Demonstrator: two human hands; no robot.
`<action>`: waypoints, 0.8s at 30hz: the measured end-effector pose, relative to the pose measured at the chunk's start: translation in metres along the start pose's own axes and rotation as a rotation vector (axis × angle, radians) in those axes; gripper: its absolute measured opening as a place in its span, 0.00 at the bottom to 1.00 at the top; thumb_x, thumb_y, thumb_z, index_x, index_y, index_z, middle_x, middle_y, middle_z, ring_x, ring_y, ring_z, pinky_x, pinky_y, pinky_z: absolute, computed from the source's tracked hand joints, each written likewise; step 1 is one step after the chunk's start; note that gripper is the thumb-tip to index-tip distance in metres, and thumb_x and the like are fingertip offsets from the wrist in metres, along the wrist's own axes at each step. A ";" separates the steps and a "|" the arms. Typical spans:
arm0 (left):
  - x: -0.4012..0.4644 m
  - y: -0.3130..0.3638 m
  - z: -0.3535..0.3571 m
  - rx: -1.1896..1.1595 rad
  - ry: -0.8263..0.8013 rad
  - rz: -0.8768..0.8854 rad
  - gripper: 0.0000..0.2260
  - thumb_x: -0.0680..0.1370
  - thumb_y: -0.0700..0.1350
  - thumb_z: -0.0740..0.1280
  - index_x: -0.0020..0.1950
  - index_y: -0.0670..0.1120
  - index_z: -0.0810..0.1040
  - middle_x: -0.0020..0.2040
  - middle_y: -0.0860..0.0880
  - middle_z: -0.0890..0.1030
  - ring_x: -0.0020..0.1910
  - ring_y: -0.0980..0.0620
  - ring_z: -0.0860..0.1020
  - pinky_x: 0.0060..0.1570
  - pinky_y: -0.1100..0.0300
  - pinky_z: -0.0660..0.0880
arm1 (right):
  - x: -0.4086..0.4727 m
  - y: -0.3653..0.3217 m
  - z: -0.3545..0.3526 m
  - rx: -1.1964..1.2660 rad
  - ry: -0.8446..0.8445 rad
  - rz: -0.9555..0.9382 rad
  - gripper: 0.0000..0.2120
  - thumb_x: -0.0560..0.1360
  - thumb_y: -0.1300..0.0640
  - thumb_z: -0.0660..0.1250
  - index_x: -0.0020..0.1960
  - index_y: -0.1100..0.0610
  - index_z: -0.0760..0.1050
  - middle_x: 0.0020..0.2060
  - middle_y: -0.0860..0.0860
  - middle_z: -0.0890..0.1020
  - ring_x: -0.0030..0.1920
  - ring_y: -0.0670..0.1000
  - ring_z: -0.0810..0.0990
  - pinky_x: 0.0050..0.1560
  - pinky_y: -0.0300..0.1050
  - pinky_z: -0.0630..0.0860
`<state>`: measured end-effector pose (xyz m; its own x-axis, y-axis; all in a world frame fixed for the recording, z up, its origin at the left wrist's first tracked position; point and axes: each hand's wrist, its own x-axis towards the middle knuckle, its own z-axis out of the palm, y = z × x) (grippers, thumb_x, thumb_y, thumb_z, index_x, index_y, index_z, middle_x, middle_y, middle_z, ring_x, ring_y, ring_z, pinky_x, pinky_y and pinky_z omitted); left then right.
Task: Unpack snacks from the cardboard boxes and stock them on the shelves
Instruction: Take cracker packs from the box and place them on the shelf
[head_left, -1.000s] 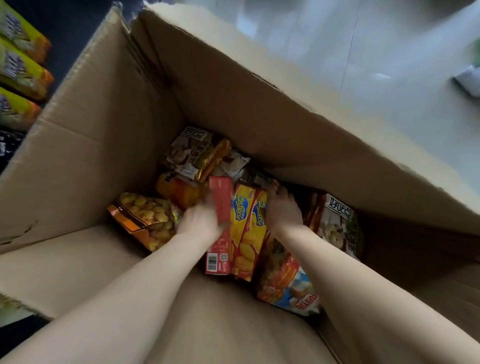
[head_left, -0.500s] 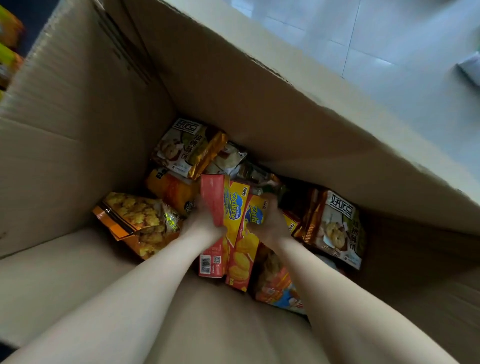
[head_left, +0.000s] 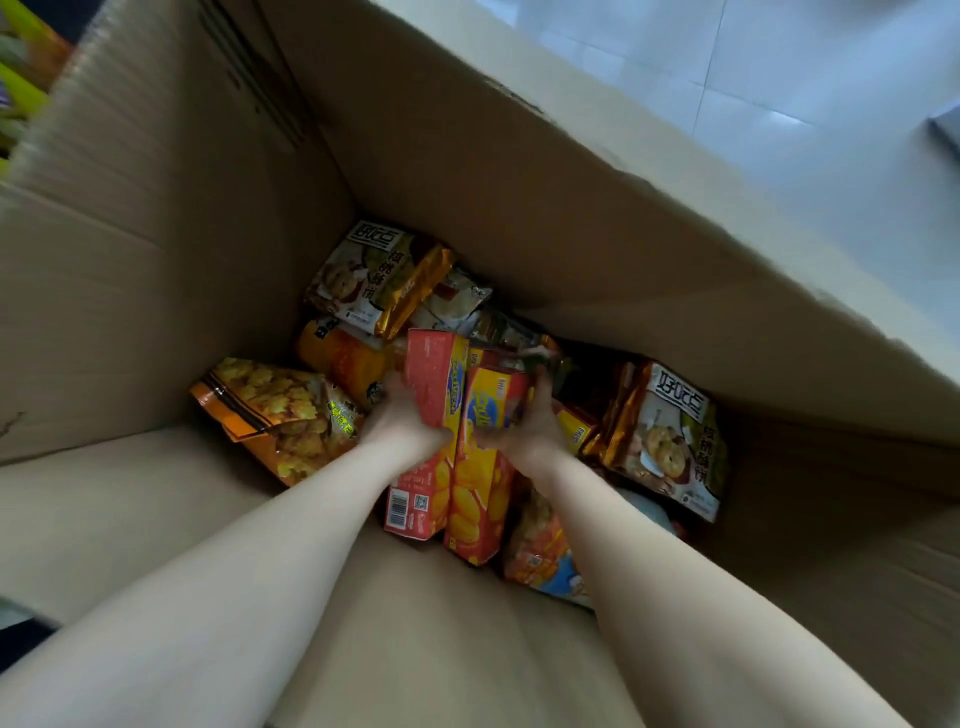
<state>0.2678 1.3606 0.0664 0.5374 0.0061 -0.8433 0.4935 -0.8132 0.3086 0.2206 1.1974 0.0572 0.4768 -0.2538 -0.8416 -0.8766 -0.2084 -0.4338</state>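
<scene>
Both my arms reach down into a large cardboard box (head_left: 171, 291). My left hand (head_left: 402, 418) grips the left side of a red and yellow cracker box (head_left: 431, 384). My right hand (head_left: 527, 426) grips the right side of a second yellow cracker box (head_left: 480, 499) pressed against the first. The two boxes stand side by side, tilted, squeezed between my hands. My fingers are partly hidden behind the boxes.
Around them lie an orange snack bag (head_left: 283, 415), two cookie bags with white labels (head_left: 371, 278) (head_left: 670, 441), an orange pack (head_left: 340, 356) and a colourful bag (head_left: 543, 556). Yellow packs (head_left: 21, 88) sit on a shelf at top left. Pale tiled floor (head_left: 779, 78) lies beyond.
My right hand has moved left from the bags onto the yellow box. Both boxes have risen slightly, clasped between my hands. The view has shifted closer into the box.
</scene>
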 end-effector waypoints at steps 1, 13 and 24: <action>-0.008 0.002 -0.001 -0.012 0.012 0.012 0.35 0.70 0.46 0.76 0.68 0.48 0.56 0.53 0.47 0.78 0.48 0.44 0.80 0.50 0.48 0.80 | -0.007 0.000 -0.002 -0.012 -0.020 0.004 0.46 0.66 0.58 0.82 0.76 0.49 0.59 0.64 0.51 0.78 0.63 0.54 0.79 0.61 0.51 0.77; -0.149 0.059 -0.105 -0.257 0.099 0.139 0.35 0.68 0.55 0.79 0.60 0.49 0.57 0.57 0.48 0.76 0.53 0.48 0.78 0.53 0.53 0.75 | -0.143 -0.115 -0.086 0.169 -0.241 -0.184 0.20 0.81 0.49 0.65 0.72 0.51 0.69 0.59 0.50 0.83 0.53 0.49 0.84 0.52 0.48 0.81; -0.367 0.086 -0.257 -0.382 0.253 0.329 0.29 0.69 0.55 0.78 0.64 0.52 0.67 0.57 0.48 0.79 0.51 0.51 0.81 0.51 0.52 0.79 | -0.337 -0.252 -0.155 0.092 -0.356 -0.427 0.23 0.66 0.50 0.77 0.58 0.53 0.75 0.42 0.52 0.86 0.41 0.54 0.86 0.38 0.53 0.82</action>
<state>0.2890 1.4381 0.5150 0.8286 -0.0343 -0.5588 0.4600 -0.5273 0.7144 0.2910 1.1891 0.4995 0.7533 0.1725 -0.6347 -0.6202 -0.1351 -0.7727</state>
